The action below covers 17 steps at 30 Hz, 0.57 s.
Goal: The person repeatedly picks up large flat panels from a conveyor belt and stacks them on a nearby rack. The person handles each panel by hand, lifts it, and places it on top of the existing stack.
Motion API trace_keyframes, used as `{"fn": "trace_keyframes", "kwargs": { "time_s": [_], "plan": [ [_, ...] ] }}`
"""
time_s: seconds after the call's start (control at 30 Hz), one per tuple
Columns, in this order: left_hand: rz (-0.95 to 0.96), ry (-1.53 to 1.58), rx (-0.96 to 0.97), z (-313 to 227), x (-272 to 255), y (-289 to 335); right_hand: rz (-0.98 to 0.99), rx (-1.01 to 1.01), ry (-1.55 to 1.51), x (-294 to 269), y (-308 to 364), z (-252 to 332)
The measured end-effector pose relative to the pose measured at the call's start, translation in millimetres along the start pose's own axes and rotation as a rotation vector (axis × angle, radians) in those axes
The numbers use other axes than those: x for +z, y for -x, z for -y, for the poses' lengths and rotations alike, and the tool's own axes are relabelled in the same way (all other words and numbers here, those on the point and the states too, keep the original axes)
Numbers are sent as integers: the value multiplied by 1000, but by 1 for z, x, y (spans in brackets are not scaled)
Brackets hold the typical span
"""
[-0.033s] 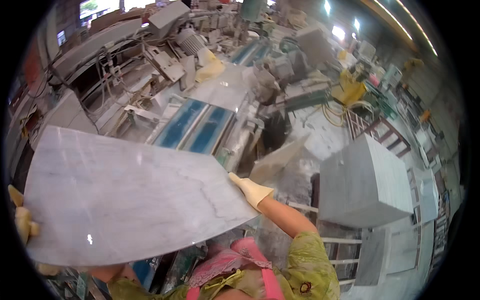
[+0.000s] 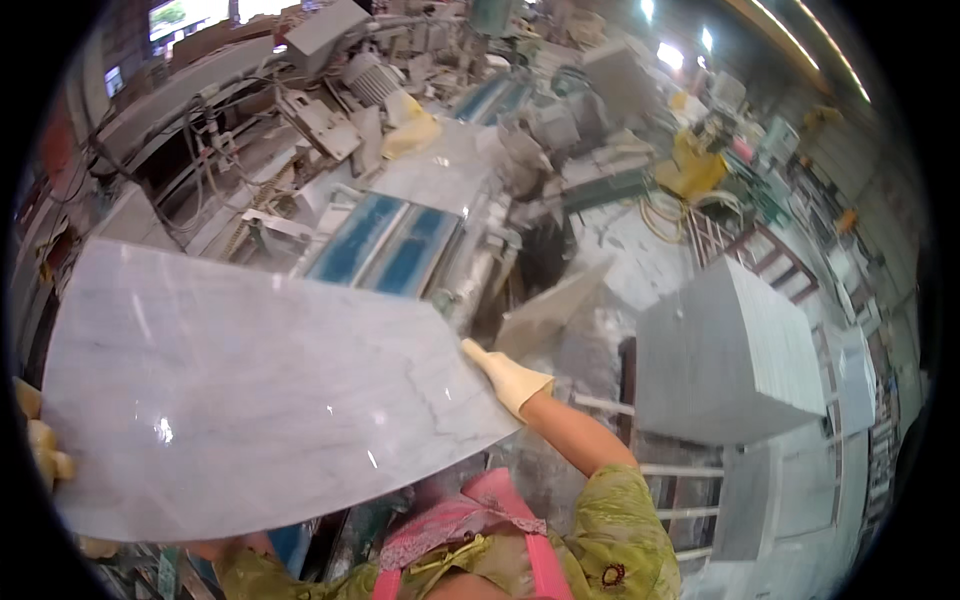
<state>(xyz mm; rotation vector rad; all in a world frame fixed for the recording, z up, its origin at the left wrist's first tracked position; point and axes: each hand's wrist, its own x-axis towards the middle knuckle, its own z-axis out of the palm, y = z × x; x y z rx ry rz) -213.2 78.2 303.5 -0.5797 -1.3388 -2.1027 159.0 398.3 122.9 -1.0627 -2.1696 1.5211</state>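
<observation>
A large pale grey-veined stone slab (image 2: 250,390) spans the left and middle of the view, its polished face turned up toward me. My right hand (image 2: 508,380), in a cream rubber glove, grips the slab's right edge with the thumb along the face and the other fingers hidden. Under the near edge my left forearm runs left; my left hand (image 2: 97,547) shows only as a gloved bit below the near left corner. Another person's yellow-gloved hand (image 2: 45,448) appears at the slab's left edge.
Beyond the slab lies a machine bed with blue strips (image 2: 385,250). To the right, a thick stack of stone slabs (image 2: 720,360) stands on rails, with a rusty metal frame (image 2: 770,262) behind it. A broken slab piece (image 2: 555,310) leans near my right hand.
The slab's near left edge has dipped slightly and the glare on its face has shifted. My right hand keeps its grip; the surroundings have shifted a little up and left in view.
</observation>
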Motion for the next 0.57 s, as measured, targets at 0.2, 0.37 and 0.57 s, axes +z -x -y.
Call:
{"fn": "trace_keyframes", "kwargs": {
  "time_s": [0.2, 0.37, 0.57],
  "plan": [
    [295, 435, -323, 26, 80, 43, -442, 356, -623, -46, 160, -37],
    [865, 1178, -1182, 10, 192, 175, -770, 658, -883, -28, 344, -132],
    [1217, 602, -1533, -113, 186, 467, -1069, 593, -1712, 129, 592, -180]
  ]
}}
